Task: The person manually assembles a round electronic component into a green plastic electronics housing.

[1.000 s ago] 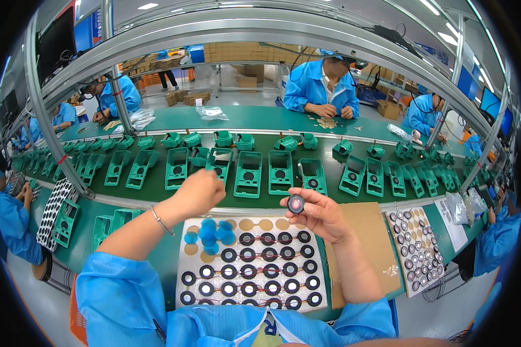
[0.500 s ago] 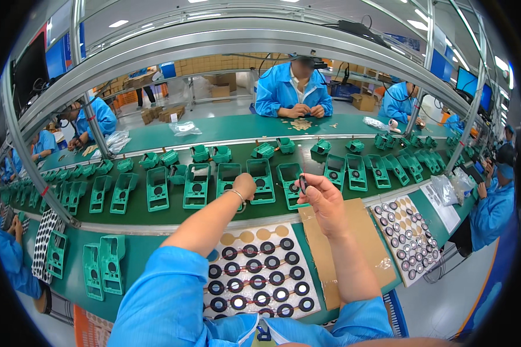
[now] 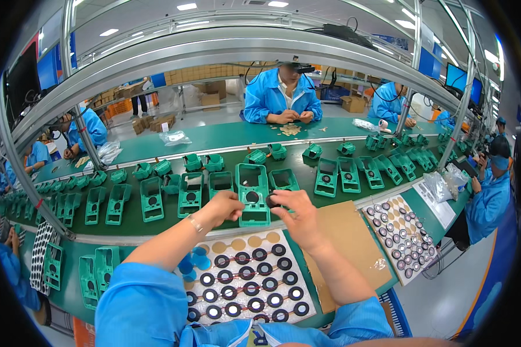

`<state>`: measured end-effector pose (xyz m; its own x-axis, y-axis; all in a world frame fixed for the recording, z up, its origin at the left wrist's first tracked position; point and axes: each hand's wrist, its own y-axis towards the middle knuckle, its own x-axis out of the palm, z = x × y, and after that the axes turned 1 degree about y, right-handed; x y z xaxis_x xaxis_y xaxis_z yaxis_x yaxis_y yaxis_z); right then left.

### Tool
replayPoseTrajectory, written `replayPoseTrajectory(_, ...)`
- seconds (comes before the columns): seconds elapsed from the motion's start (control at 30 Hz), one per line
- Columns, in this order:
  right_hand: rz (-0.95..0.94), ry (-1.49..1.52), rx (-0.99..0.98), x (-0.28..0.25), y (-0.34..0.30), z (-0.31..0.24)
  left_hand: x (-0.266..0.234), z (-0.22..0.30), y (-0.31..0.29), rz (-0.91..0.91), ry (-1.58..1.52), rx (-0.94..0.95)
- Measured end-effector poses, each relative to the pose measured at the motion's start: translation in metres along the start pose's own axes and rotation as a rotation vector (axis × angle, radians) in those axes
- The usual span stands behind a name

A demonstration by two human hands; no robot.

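Observation:
A green plastic housing (image 3: 261,218) with a large upper window and a dark round part in its middle stands out from the row, toward me. My left hand (image 3: 224,208) is closed on its lower left edge. My right hand (image 3: 300,215) pinches a small black disc (image 3: 271,200) between thumb and fingers, by the housing's right side. The disc's face is partly hidden by the fingers. Below my hands, a white sheet (image 3: 307,321) carries several rows of black rings (image 3: 250,288) with pale or dark centres and thin red wires. Blue round films (image 3: 194,262) lie at its upper left corner.
Several more green housings (image 3: 151,199) line the dark green belt (image 3: 134,224). A cardboard sheet (image 3: 344,248) lies right of the rings, beside another sheet of round parts (image 3: 400,234). A metal frame beam (image 3: 231,52) crosses overhead. Co-workers (image 3: 283,95) sit across and on both sides.
My left hand has drawn a housing from the row toward me. My right hand has moved left and down with the black disc, bringing it beside that housing.

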<state>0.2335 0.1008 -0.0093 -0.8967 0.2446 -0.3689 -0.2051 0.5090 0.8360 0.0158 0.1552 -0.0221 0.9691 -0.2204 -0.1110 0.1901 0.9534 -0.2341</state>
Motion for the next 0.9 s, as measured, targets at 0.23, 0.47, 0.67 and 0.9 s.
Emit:
replayPoseTrajectory(0.23,-0.138,-0.108,-0.214,0.021,-0.008,-0.038,0.005,0.018,-0.118,-0.099,-0.052,0.107)
replayPoseTrajectory(0.47,-0.149,-0.166,-0.301,0.022,-0.010,-0.052,0.010,0.015,-0.144,-0.114,-0.087,0.167)
replayPoseTrajectory(0.67,-0.144,-0.168,-0.303,0.020,-0.012,-0.054,0.014,0.017,-0.149,-0.156,-0.104,0.164)
replayPoseTrajectory(0.9,-0.155,-0.169,-0.322,0.017,-0.008,-0.057,0.014,0.018,-0.146,-0.211,-0.120,0.209)
